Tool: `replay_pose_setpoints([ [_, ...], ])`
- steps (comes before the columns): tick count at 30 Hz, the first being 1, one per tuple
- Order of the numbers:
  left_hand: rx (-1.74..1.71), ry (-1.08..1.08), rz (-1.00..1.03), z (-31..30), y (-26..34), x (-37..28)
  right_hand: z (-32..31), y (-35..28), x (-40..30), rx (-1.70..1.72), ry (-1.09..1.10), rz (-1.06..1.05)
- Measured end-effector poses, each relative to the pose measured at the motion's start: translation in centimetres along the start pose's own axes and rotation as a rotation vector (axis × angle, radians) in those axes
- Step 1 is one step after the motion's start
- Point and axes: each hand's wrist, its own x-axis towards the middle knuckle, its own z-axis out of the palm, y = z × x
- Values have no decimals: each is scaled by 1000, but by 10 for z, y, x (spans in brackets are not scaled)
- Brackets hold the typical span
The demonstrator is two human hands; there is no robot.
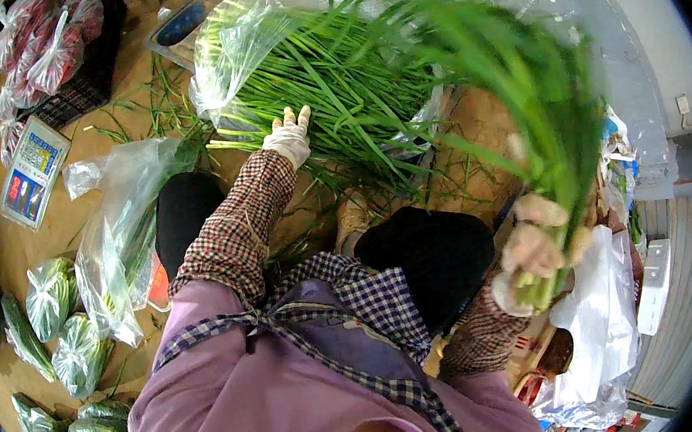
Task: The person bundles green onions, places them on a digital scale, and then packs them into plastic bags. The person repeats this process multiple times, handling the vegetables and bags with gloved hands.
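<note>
My right hand, in a pale glove, grips the whitish stem ends of a bunch of long flat green leaves, likely garlic chives. The bunch is raised on the right; its leaves arch up and left and are blurred. In front of me a large heap of the same chives lies in an open clear plastic bag. My left hand, in a white glove, rests on the near left side of the heap, fingers extended and slightly apart. Its palm side is hidden.
A digital scale and a black crate of bagged red produce stand at left. Nearer lie a long clear bag of greens, bagged vegetables and loose leaf scraps. White plastic bags hang at right.
</note>
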Motion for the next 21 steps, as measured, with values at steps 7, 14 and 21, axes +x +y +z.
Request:
replay_pose_setpoints([
  [7,-1432,-272,426,-88,52,-128,-17,26,46,-868,609,-294],
  [14,-666,-363,346,-73,14,-95,-137,115,79,-802,364,-17],
  [21,58,-184,25,-70,-32,-79,-201,143,98,-620,333,600],
])
